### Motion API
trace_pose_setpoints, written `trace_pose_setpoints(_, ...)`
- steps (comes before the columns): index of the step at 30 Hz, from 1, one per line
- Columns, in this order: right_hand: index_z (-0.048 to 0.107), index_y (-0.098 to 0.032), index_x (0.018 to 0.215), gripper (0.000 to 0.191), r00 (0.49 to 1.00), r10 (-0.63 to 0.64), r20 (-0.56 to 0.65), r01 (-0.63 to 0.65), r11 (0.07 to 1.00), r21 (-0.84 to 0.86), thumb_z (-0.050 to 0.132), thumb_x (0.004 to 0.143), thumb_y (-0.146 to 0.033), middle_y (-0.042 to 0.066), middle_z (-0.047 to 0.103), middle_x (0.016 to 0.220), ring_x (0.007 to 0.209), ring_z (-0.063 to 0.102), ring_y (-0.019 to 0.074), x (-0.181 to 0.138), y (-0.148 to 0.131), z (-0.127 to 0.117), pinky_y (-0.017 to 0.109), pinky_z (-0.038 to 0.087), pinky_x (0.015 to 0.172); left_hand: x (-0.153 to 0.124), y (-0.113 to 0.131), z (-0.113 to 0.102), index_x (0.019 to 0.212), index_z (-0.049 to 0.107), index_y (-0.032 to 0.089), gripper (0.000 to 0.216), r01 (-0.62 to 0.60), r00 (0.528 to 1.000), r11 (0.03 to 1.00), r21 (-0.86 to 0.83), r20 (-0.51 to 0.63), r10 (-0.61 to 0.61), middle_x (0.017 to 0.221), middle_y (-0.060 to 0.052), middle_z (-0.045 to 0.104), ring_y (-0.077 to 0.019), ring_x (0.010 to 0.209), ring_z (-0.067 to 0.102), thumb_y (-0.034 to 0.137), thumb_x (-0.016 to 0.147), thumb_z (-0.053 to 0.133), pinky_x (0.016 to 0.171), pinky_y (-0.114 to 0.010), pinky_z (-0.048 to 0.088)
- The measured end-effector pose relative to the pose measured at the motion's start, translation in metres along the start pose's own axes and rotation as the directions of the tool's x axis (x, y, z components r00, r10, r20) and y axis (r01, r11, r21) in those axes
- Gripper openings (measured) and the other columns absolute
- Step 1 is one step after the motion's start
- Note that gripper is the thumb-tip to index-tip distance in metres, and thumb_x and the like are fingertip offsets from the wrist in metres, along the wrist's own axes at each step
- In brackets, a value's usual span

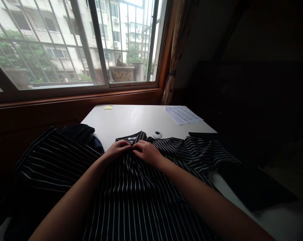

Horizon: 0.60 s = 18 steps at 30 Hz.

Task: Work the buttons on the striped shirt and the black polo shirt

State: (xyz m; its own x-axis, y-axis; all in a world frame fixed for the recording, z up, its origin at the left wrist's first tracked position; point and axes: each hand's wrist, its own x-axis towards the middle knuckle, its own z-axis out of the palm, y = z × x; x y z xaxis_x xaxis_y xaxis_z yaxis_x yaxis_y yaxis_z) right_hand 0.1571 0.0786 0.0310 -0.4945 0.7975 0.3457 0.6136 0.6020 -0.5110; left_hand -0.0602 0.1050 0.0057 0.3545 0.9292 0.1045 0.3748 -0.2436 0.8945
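Head view, looking forward and down along two bare forearms. A black striped shirt [131, 194] with thin white lines lies spread, front up, on a white bench [131, 118]. Its body runs toward the viewer and its collar [132, 137] points away, toward the window.

The left hand [117, 149] and right hand [147, 152] meet at the middle of the shirt, just below the collar. Both are curled, knuckles up. The fingertips touch each other and appear to pinch the cloth at the front opening. What lies between the fingertips is too small and dark to tell.

As for progress, the shirt looks laid out but not folded. The left sleeve [48, 157] spreads wide off the near left edge of the bench. The right sleeve [204, 150] reaches out to the right. No fold shows in the body. The work seems to be at the neck only, with the rest of the garment untouched.

Around the shirt:
- A dark bundle of cloth [78, 132] sits just beyond the left sleeve.
- A small round disc [157, 134] lies just beside the collar.
- A yellow sticky note [108, 107] lies at the far edge.
- A printed sheet of paper [182, 114] lies at the far right corner.

Behind the bench is a barred window [66, 43] with a plant pot [122, 73] outside it. A curtain [177, 50] hangs at the right of the window. The right side of the room is too dark to read.
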Motion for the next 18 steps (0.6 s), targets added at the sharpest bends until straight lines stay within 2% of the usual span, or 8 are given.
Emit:
trace_pose_setpoints(3, 0.071, -0.022, 0.096, 0.010, 0.986, 0.061, -0.155, -0.043, 0.992, 0.119, 0.068, 0.087, -0.024, 0.003, 0.068, 0.096, 0.090, 0.065, 0.0167, -0.003, 0.000, 0.018, 0.030, 0.049, 0.085, -0.001, 0.001, -0.002, 0.095, 0.072, 0.015, 0.042, 0.015, 1.000, 0.999, -0.037, 0.009, -0.015, 0.088, -0.006, 0.070, -0.0212, 0.083, 0.064, 0.054, 0.081, 0.067, 0.073, -0.030, 0.051)
trace_pose_setpoints(6, 0.070, -0.022, 0.095, 0.010, 0.967, 0.114, -0.230, -0.066, 0.977, 0.205, 0.071, 0.085, -0.025, 0.002, 0.068, 0.093, 0.091, 0.064, 0.0168, -0.006, 0.002, 0.032, 0.030, 0.049, 0.086, 0.000, 0.000, -0.003, 0.095, 0.071, 0.015, 0.042, 0.023, 1.000, 0.998, -0.052, 0.004, -0.022, 0.089, -0.006, 0.071, -0.0213, 0.084, 0.065, 0.054, 0.080, 0.068, 0.073, -0.030, 0.050)
trace_pose_setpoints(10, 0.070, -0.021, 0.094, 0.011, 0.951, 0.195, -0.238, -0.126, 0.952, 0.279, 0.071, 0.085, -0.026, 0.002, 0.069, 0.092, 0.086, 0.065, 0.0161, -0.006, 0.005, 0.041, 0.029, 0.050, 0.082, 0.001, -0.001, -0.002, 0.094, 0.072, 0.015, 0.041, 0.026, 1.000, 0.998, -0.050, 0.013, -0.025, 0.089, -0.006, 0.072, -0.0221, 0.084, 0.066, 0.053, 0.079, 0.069, 0.076, -0.031, 0.051)
trace_pose_setpoints(18, 0.069, -0.020, 0.082, 0.004, 0.942, 0.265, -0.208, -0.202, 0.939, 0.279, 0.072, 0.082, -0.023, 0.002, 0.070, 0.085, 0.080, 0.064, 0.0168, -0.004, 0.009, 0.043, 0.030, 0.049, 0.078, -0.001, 0.001, 0.003, 0.095, 0.073, 0.017, 0.038, 0.009, 1.000, 1.000, -0.022, 0.023, -0.009, 0.092, -0.006, 0.073, -0.0250, 0.091, 0.065, 0.052, 0.079, 0.069, 0.083, -0.034, 0.050)
